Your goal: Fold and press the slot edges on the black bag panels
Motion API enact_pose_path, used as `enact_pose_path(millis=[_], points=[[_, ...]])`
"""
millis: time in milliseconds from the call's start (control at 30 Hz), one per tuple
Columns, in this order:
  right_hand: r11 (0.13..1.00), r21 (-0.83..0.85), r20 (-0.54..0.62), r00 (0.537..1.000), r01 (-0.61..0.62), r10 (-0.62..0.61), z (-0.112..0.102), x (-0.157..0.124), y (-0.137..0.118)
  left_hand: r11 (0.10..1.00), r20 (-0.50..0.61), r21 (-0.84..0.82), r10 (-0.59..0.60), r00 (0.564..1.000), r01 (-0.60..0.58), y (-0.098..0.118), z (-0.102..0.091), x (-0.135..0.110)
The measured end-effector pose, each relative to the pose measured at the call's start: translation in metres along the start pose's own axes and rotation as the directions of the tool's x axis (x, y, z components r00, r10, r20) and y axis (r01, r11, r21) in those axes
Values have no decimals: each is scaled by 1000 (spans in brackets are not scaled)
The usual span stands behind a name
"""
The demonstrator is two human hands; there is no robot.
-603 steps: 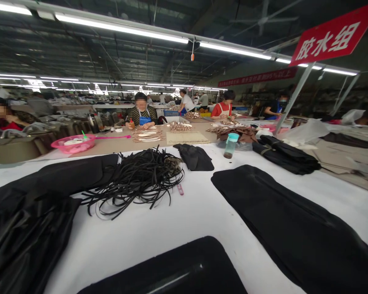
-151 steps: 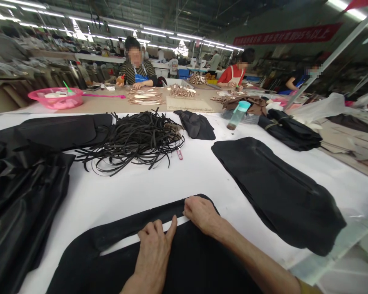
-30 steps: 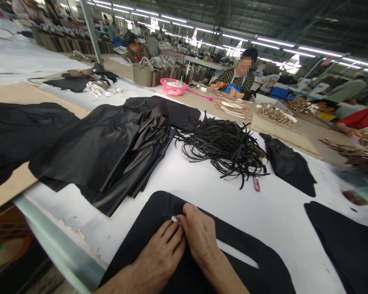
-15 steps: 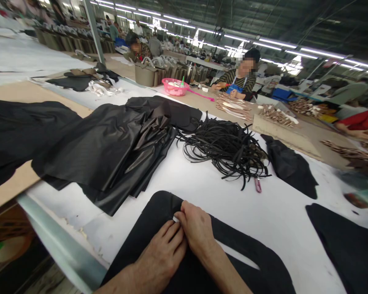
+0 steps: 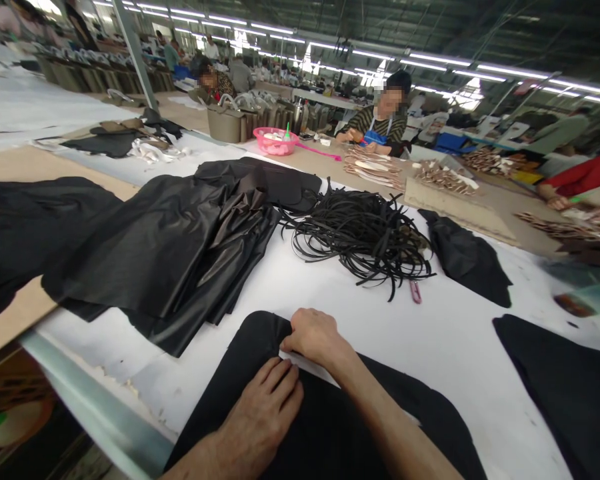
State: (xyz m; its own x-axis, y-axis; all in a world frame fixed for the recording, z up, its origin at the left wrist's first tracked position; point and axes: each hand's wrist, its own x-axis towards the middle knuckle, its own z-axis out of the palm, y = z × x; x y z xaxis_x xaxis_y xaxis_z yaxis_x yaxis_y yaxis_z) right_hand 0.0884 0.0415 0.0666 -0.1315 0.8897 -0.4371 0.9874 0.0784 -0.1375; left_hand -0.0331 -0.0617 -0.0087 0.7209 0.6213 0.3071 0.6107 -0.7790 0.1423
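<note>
A black leather-like panel (image 5: 360, 427) with rounded corners and a long narrow slot lies before me on the white tabletop. White shows through the slot. My left hand (image 5: 263, 410) rests on the panel just below the slot's left end, fingers lying flat and close together. Curled at that same end, my right hand (image 5: 313, 337) pinches the panel's edge beside the slot; its fingertips are partly hidden. The right forearm covers the middle of the slot.
Stacked black sheets (image 5: 150, 247) lie to the left. Beyond the panel sits a tangled heap of black strips (image 5: 360, 233), with a pink-handled tool (image 5: 416, 292) beside it. Another black panel (image 5: 565, 387) is at right. A pink basket (image 5: 275, 143) and a co-worker (image 5: 380, 123) are across the table.
My right hand has moved slightly up and away from my left hand, uncovering more of the slot's left end. My left hand stays nearly in place. The view has shifted slightly.
</note>
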Motion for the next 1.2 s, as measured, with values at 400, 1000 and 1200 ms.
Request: enact_pose_path(millis=[400, 1000, 1200], points=[[994, 108, -211, 977, -10, 33, -6, -29, 25, 997, 104, -65, -38, 994, 45, 0, -24, 2], [903, -319, -712, 556, 288, -429, 112, -101, 91, 988, 269, 68, 115, 956, -138, -1, -20, 27], [891, -355, -699, 552, 284, -455, 111, -102, 95, 980, 230, 167, 71, 971, -111, -7, -17, 20]])
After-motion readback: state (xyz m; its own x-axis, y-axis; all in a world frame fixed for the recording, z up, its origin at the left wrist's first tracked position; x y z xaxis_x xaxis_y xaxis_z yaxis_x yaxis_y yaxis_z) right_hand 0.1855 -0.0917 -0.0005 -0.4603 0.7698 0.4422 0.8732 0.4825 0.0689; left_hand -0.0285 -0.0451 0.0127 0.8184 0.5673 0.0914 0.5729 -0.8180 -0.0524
